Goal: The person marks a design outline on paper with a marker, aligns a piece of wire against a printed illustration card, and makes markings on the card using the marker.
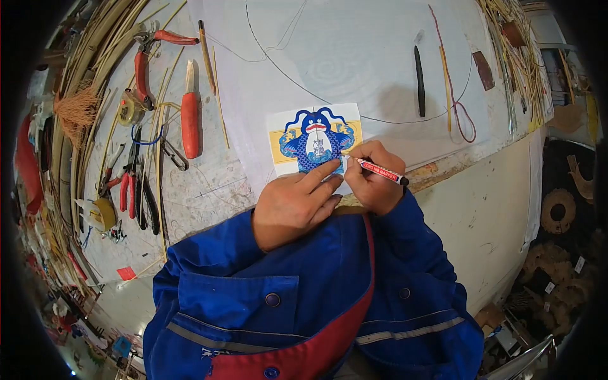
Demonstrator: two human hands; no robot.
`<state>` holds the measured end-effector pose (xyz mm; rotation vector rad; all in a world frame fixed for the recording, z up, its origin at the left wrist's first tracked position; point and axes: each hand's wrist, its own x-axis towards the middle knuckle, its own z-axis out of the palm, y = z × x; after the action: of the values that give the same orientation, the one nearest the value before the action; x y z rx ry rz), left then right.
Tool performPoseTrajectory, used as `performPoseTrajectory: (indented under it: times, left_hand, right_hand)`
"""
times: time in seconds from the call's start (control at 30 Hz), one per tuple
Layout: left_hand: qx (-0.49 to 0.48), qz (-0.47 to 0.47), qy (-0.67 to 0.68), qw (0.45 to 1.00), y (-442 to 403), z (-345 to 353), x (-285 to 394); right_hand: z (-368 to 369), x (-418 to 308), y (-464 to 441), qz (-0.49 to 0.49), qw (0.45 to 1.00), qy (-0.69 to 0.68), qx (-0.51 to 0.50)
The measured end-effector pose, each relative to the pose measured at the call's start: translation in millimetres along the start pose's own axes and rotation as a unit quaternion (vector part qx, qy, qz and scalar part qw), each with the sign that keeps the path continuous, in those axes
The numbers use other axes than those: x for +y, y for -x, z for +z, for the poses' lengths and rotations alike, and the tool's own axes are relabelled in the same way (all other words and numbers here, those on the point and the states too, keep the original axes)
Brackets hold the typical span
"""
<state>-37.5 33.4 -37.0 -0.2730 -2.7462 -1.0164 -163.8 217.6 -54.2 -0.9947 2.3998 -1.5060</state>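
A printed card [278,168] lies on the white sheet near the table's front edge. It carries a blue fish figure with a red mouth, yellow side panels and Chinese characters on its belly. My left hand [291,206] rests flat over the card's lower part, fingers stretched out and pressing it down. In my right hand [375,183] is a marker [380,171] with a red and white "LONG NIB MARKER" label. Its tip is at the card's right side, and its black end points right. My fingers partly hide the card's lower right.
Left of the card lie an orange-handled knife [190,120], red pruning shears [144,69], a tape measure [128,109] and several pliers [130,183]. A black pen [419,82] and a dark red cord [467,120] lie to the right. Bamboo strips [69,38] line the left edge.
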Motion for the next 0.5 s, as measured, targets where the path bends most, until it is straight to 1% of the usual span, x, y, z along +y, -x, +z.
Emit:
performPoseTrajectory:
  times: [0.2, 0.33, 0.5]
  left_hand:
    - [0.004, 0.001, 0.003, 1.000, 0.0, 0.7, -0.3]
    - [-0.001, -0.003, 0.000, 1.000, -0.6, -0.9, 0.6]
    - [0.002, -0.003, 0.003, 1.000, -0.4, -0.2, 0.3]
  right_hand:
    - [1.0, -0.8, -0.3, 0.004, 1.000, -0.006, 0.006]
    - [-0.9, 0.1, -0.7, -0.011, 1.000, -0.001, -0.004]
    - [-0.3, -2.6, -1.5, 0.003, 1.000, -0.005, 0.002]
